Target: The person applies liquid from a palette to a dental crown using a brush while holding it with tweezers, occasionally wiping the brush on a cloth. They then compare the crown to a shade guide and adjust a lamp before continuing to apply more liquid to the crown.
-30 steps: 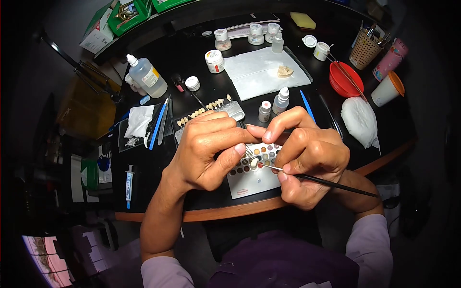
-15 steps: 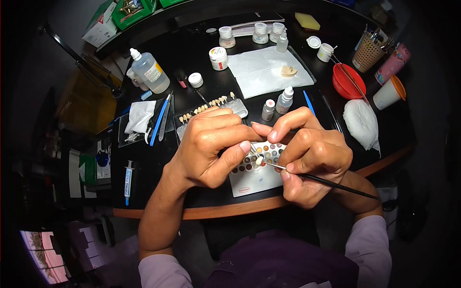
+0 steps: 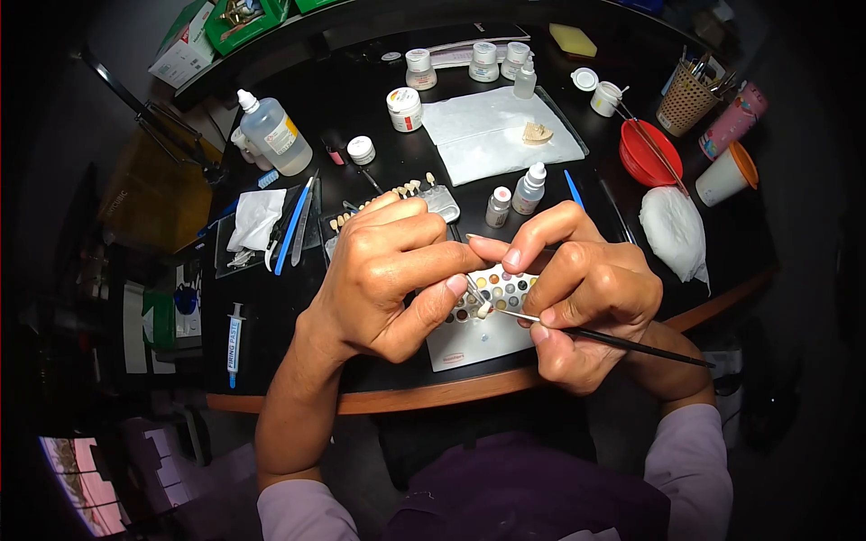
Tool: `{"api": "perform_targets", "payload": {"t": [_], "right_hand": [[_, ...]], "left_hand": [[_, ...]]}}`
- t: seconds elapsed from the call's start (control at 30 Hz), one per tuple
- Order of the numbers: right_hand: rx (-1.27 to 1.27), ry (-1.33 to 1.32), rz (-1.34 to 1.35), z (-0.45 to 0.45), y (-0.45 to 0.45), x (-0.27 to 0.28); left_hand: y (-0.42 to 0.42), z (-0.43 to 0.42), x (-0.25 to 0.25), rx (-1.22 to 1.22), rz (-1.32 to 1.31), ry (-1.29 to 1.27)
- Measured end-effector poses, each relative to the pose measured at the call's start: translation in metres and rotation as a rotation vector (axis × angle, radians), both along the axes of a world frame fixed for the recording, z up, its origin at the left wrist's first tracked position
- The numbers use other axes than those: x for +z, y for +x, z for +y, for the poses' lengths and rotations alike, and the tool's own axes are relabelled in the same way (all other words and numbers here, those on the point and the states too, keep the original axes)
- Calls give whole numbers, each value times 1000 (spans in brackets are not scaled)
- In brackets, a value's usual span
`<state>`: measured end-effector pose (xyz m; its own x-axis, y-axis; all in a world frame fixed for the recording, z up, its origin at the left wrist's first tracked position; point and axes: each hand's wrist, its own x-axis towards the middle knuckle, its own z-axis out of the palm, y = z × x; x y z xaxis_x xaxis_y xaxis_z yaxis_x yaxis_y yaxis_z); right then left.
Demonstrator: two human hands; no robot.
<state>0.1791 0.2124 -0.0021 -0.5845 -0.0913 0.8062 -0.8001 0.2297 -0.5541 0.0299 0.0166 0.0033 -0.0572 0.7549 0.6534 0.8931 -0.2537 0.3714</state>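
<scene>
My left hand (image 3: 388,275) pinches a thin metal holder (image 3: 473,288), with a small white tooth-shaped piece (image 3: 484,309) at its lower end. Closed round a fine brush with a black handle (image 3: 631,347), my right hand (image 3: 591,298) has the brush tip pointing left, close beside the white piece; whether they touch is too small to tell. The fingertips of both hands meet or nearly meet above the piece. Beneath them lies a white palette (image 3: 460,352) with rows of coloured dots, partly hidden by my hands. A tooth shade guide (image 3: 440,204) sits behind my left hand.
Two small bottles (image 3: 498,206) (image 3: 529,188) stand behind my hands. Farther back are a white paper sheet (image 3: 483,122) and several jars. At right are a red bowl (image 3: 636,160), a white cotton pad (image 3: 674,233) and a cup (image 3: 727,176); at left, tweezers (image 3: 294,230) and a syringe (image 3: 234,345).
The brush tip has drawn slightly back to the right from the white piece. The whole view has shifted a little; both hands keep their holds.
</scene>
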Motion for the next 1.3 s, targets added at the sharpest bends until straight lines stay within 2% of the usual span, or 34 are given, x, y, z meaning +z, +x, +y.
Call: {"api": "perform_targets", "payload": {"t": [1.3], "right_hand": [[38, 38, 0, 2, 0, 1]], "left_hand": [[2, -1, 4, 1, 73, 64]]}}
